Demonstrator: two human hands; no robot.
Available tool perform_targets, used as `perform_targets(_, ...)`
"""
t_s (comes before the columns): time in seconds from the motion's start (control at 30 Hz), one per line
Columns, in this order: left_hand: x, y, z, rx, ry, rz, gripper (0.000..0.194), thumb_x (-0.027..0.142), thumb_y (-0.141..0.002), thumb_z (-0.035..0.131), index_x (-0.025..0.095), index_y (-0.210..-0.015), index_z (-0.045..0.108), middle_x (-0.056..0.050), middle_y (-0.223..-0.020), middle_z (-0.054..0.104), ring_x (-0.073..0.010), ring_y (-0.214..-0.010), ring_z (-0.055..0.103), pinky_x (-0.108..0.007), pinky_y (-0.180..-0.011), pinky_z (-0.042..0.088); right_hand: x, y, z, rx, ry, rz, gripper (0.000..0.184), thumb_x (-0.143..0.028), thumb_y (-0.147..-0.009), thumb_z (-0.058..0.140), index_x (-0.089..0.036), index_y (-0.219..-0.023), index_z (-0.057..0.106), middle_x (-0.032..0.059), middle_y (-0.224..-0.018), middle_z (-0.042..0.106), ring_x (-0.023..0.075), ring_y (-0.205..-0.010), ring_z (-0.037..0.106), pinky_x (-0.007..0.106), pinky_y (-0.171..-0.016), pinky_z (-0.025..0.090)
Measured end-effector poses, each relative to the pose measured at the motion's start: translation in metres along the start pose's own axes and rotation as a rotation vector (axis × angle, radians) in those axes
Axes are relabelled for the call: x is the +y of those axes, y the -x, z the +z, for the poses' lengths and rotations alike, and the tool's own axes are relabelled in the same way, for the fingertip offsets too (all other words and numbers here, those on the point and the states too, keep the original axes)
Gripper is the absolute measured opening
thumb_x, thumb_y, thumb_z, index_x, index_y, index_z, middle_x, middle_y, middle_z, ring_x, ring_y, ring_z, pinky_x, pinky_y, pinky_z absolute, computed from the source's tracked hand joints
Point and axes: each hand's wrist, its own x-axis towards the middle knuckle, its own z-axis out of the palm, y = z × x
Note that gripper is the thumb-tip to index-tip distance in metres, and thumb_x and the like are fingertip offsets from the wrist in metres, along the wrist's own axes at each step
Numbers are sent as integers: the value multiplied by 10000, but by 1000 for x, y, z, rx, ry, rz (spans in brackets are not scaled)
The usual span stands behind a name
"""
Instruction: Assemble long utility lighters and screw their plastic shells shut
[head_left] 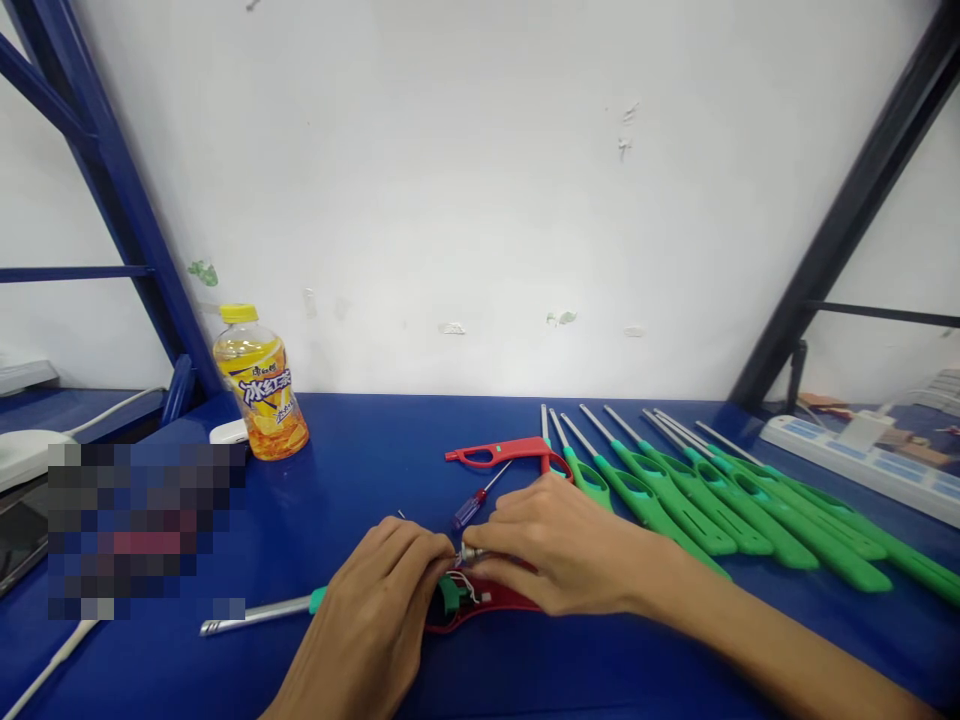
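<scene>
An opened long-neck lighter (510, 597) with a red lower shell lies on the blue table before me. Its metal tube (259, 614) points left, and a green inner part (453, 594) with thin white wires shows in the shell. My left hand (379, 600) is closed over the lighter's neck, its fingertips near the wires; its grip is partly hidden. Between thumb and fingers, my right hand (551, 545) pinches a small silvery cylindrical part (470, 552) above the shell. Just behind the hands lie a screwdriver (470, 509) with a purple handle and the loose red shell half (499, 453).
Several green long-neck lighters (675, 500) lie in a row on the right. A power strip (862, 465) is behind them. At the back left stands a bottle of yellow-labelled drink (262, 385), beside a white case (229, 432). A white cable (56, 660) runs at the left.
</scene>
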Motion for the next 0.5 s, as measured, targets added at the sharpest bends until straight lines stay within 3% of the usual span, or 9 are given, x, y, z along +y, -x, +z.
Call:
perform_targets(0.13, -1, 1, 1, -2, 14, -9, 210, 112, -1066, 460, 245, -1000, 609, 20, -871, 691, -179, -762, 626, -288, -729, 519, 0, -1, -1, -19, -17, 16, 281, -318, -1072, 511, -188, -889, 681, -8, -704, 670, 143, -643, 565, 341, -574, 265)
perform_targets(0.37, 1, 2, 4, -31, 17, -80, 185, 148, -1046, 510, 275, -1079, 641, 23, -935, 739, -188, -806, 688, -311, -746, 570, -1, 0, -11, -54, -66, 104, 290, -421, -1070, 547, -239, -1050, 771, 18, -1034, 730, 173, -910, 676, 318, -670, 364)
perform_targets(0.5, -7, 6, -9, 5, -42, -127, 246, 172, -1011, 537, 278, -1172, 689, -10, -1031, 778, -206, -906, 743, -333, -808, 610, 4, 1, -11, -102, -35, 131, 260, -406, -1049, 599, -255, -1176, 769, 32, -1046, 735, 205, -967, 681, 322, -709, 417)
